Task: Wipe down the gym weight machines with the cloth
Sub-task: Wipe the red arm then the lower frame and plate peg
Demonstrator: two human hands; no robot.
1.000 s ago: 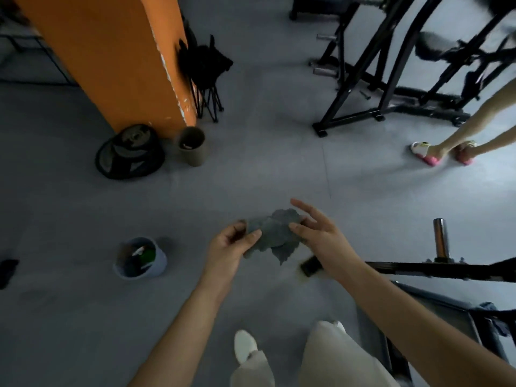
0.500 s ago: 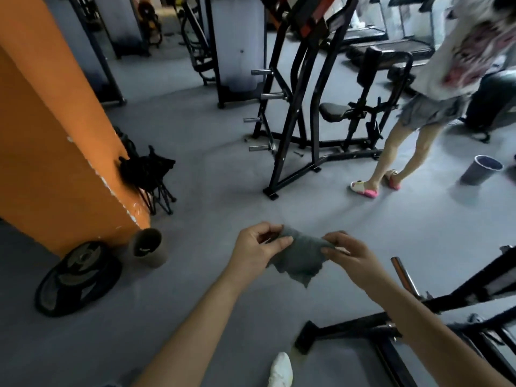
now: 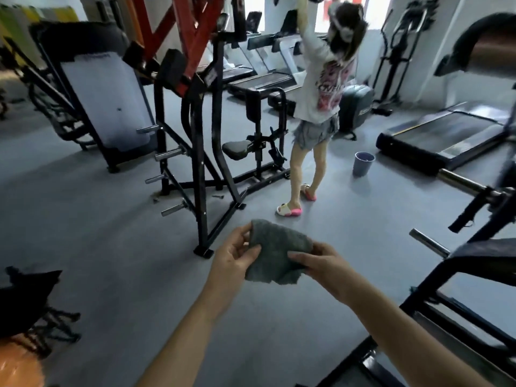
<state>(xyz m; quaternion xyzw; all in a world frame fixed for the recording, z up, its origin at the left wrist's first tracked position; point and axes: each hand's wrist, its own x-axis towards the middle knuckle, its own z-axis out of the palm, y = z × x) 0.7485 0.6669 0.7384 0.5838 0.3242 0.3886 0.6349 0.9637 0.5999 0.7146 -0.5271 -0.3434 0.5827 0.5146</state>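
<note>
I hold a grey cloth (image 3: 275, 255) in front of me over the floor, folded into a pad. My left hand (image 3: 234, 258) pinches its left edge and my right hand (image 3: 321, 265) grips its right side. A black-and-red plate-loaded weight machine (image 3: 203, 129) stands just beyond the cloth, with a small black seat (image 3: 237, 149) and chrome pegs. Another black machine frame (image 3: 458, 269) with chrome pegs fills the right edge, close to my right arm.
A person (image 3: 318, 107) in pink slippers stands by the red machine, arms raised. A grey bucket (image 3: 363, 163) sits on the floor behind them. Treadmills (image 3: 446, 135) line the back and right. A leg press with a pale pad (image 3: 106, 101) stands at left. A black folded stool (image 3: 25, 300) is at lower left.
The view has tilted up from the floor to the gym room. Both hands kept hold of the cloth and folded it into a flatter pad.
</note>
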